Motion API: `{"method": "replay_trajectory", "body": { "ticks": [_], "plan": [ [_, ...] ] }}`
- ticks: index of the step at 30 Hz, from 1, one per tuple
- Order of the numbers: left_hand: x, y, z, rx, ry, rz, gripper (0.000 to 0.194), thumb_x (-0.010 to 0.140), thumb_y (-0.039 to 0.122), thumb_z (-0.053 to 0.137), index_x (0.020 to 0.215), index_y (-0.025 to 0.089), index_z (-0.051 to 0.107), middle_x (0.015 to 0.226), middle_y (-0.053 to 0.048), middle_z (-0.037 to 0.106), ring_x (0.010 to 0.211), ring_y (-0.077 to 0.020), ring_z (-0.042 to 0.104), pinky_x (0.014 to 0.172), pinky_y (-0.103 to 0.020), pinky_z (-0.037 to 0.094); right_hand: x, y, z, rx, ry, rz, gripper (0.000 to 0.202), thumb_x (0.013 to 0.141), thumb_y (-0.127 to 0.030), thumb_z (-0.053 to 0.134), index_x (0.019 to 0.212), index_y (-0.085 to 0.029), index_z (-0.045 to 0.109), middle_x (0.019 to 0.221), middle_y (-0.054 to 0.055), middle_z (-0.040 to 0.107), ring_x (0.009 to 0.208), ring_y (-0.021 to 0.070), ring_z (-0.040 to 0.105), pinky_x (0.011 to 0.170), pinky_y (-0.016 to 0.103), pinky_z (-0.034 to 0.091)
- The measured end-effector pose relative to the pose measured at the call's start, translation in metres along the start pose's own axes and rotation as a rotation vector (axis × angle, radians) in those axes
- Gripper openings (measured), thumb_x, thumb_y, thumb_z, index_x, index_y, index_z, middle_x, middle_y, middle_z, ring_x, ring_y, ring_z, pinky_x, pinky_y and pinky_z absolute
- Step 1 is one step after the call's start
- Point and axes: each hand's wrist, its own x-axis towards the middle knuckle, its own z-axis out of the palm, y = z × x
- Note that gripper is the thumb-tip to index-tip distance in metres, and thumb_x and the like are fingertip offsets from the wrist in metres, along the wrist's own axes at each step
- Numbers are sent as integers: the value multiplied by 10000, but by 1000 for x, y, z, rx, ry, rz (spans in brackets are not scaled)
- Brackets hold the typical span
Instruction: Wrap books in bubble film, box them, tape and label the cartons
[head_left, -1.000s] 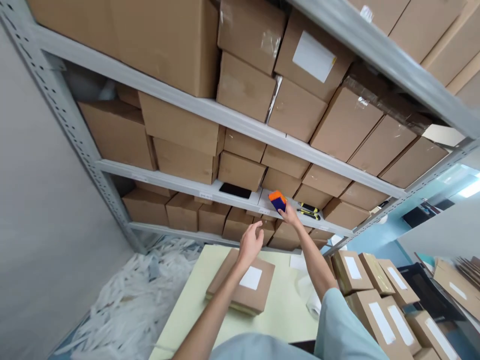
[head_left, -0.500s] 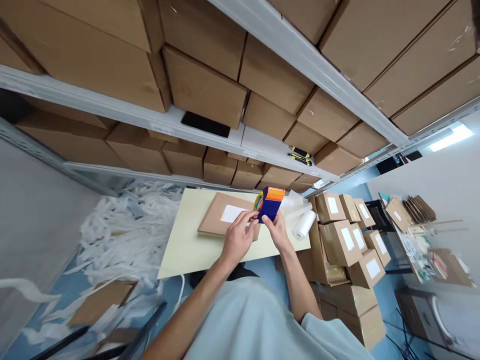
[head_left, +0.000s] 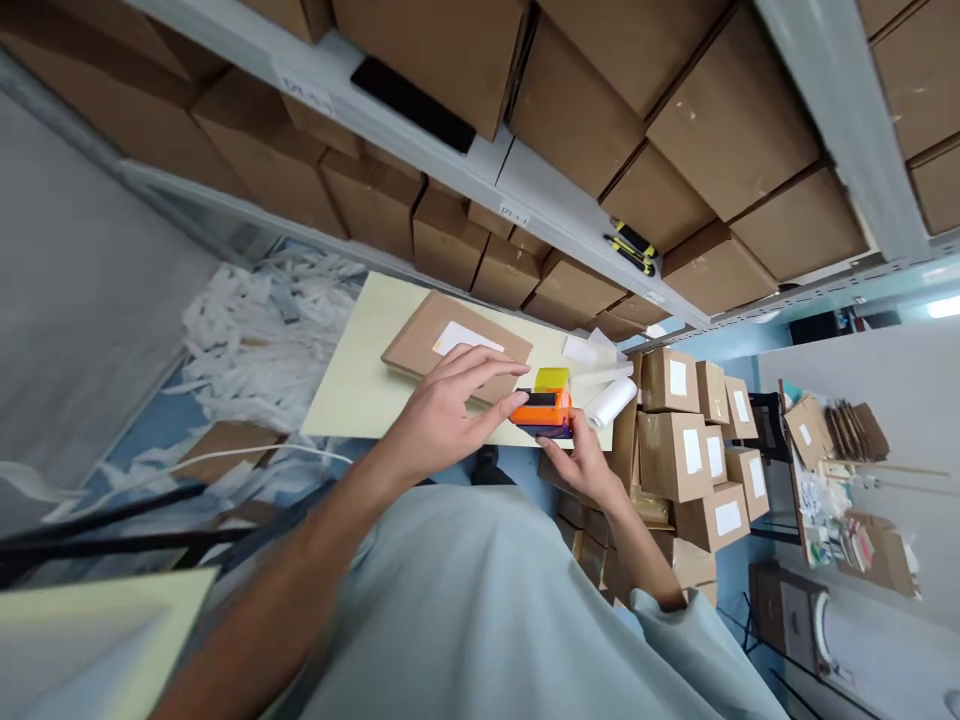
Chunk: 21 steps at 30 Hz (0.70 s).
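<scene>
An orange and dark blue tape dispenser [head_left: 541, 414] with a yellow roll is held in my right hand [head_left: 589, 462], over the front edge of the pale yellow table [head_left: 345, 375]. My left hand [head_left: 442, 410] has its fingers stretched out and apart, its tips close to the dispenser's left end; whether they touch it I cannot tell. Beyond my left hand lies a flat brown cardboard package [head_left: 420, 335] with a white label [head_left: 466, 338], partly covered by that hand. A white roll [head_left: 611, 402] rests to the right of the dispenser.
Shelves of brown boxes [head_left: 585, 120] rise behind the table, with yellow-black cutters [head_left: 631, 247] on one shelf. Labelled cartons [head_left: 670, 457] are stacked at the right. White scrap strips [head_left: 262, 350] cover the floor at the left.
The dispenser has turned from upright to lying sideways and sits lower relative to the package. My left hand has come off it and spread its fingers. The view has tilted and shifted.
</scene>
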Motion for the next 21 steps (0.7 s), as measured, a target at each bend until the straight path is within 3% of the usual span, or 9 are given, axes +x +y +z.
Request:
{"method": "replay_trajectory", "body": {
  "ticks": [6, 11, 16, 21],
  "plan": [
    [-20, -4, 55, 10, -45, -142, 261, 1026, 456, 655, 1038, 278, 845, 1058, -61, 825, 1071, -269, 736, 1016, -417, 612, -12, 55, -41, -64, -198, -102, 377, 1104, -500, 667, 1350, -235, 562, 1151, 118, 738, 1016, 280, 734, 923, 416, 613],
    [-51, -9, 96, 27, 16, -280, 241, 1012, 441, 674, 966, 272, 839, 980, -49, 813, 926, -226, 728, 882, -344, 616, -15, 97, -56, -110, -367, -225, 332, 1068, -477, 693, 1268, -240, 574, 1052, 96, 733, 927, 276, 704, 839, 392, 591],
    [-91, -22, 130, 12, 155, -504, 259, 963, 490, 735, 927, 254, 835, 913, -30, 792, 744, -174, 648, 663, -276, 540, -10, 118, -50, -168, -529, -211, 345, 973, -477, 719, 1197, -251, 585, 952, 33, 715, 829, 245, 674, 778, 346, 552],
    [-137, -63, 169, -172, 327, -712, 341, 925, 555, 730, 948, 230, 832, 805, -30, 786, 681, -177, 649, 630, -278, 541, -1, 132, -26, -226, -753, -98, 404, 1001, -601, 701, 1170, -245, 616, 888, -8, 717, 745, 214, 685, 687, 283, 490]
  ]
}}
